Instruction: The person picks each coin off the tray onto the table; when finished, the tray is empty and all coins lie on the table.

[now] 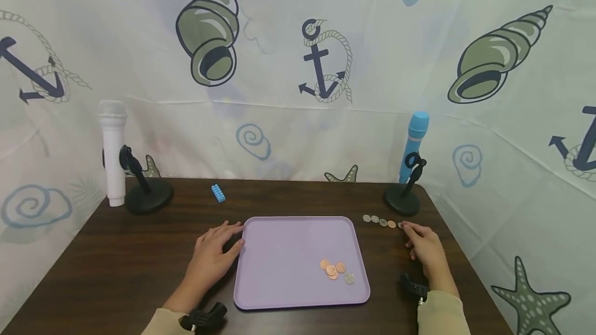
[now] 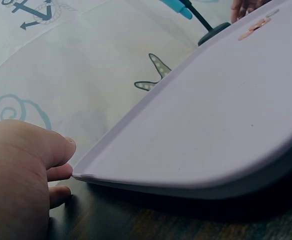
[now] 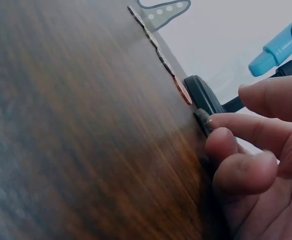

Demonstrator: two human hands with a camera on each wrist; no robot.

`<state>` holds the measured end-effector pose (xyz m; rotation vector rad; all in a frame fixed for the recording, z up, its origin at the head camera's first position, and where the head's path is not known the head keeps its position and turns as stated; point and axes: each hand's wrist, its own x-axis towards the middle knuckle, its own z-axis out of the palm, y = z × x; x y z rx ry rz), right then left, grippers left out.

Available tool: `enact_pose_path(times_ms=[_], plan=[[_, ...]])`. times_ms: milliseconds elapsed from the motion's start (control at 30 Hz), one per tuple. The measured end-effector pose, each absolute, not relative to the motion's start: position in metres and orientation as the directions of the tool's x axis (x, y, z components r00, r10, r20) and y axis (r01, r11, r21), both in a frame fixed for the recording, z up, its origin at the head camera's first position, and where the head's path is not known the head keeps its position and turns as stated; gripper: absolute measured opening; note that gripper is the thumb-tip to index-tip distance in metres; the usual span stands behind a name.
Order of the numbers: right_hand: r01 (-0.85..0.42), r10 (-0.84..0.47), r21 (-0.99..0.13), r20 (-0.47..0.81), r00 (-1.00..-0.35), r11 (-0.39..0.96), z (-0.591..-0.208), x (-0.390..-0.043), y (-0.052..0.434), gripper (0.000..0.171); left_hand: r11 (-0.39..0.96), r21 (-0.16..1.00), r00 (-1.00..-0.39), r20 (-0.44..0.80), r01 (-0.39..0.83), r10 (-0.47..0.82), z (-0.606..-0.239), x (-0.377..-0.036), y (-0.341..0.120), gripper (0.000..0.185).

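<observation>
A lavender tray (image 1: pixel 288 252) lies at the middle of the dark wooden table, with several copper and silver coins (image 1: pixel 336 270) near its front right corner. My left hand (image 1: pixel 229 238) rests flat on the table, its fingers against the tray's left edge (image 2: pixel 81 175). To the right of the tray a row of coins (image 1: pixel 379 221) lies on the table. My right hand (image 1: pixel 412 235) reaches to that row's right end, the index fingertip (image 3: pixel 221 120) touching the end coin (image 3: pixel 202 119); its other fingers curl and the thumb stays off the coin.
A blue toy microphone (image 1: pixel 413 141) stands on a black stand (image 1: pixel 402 201) just behind the coin row. A white microphone (image 1: pixel 113 151) and another black stand (image 1: pixel 148 195) are at the back left. A small blue brick (image 1: pixel 218 193) lies behind the tray. A patterned cloth walls the table.
</observation>
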<state>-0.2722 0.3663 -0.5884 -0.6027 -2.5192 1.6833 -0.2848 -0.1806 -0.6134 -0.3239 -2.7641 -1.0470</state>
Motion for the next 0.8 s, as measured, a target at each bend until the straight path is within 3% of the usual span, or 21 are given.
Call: enact_pose_path(times_ms=[600, 800], plan=[[0.276, 0.313, -0.89, -0.163, -0.936, 0.363, -0.5918, -0.2743, 0.3662, 0.052, 0.719, 0.642, -0.961, 0.238, 0.266, 0.143, -0.6085, -0.2817, -0.1822, 0.042], [0.23, 0.337, -0.956, -0.16, -0.928, 0.18, -0.5918, -0.2751, 0.3706, 0.041, 0.722, 0.64, -0.961, 0.235, 0.265, 0.144, -0.6123, -0.2834, -0.1814, 0.042]])
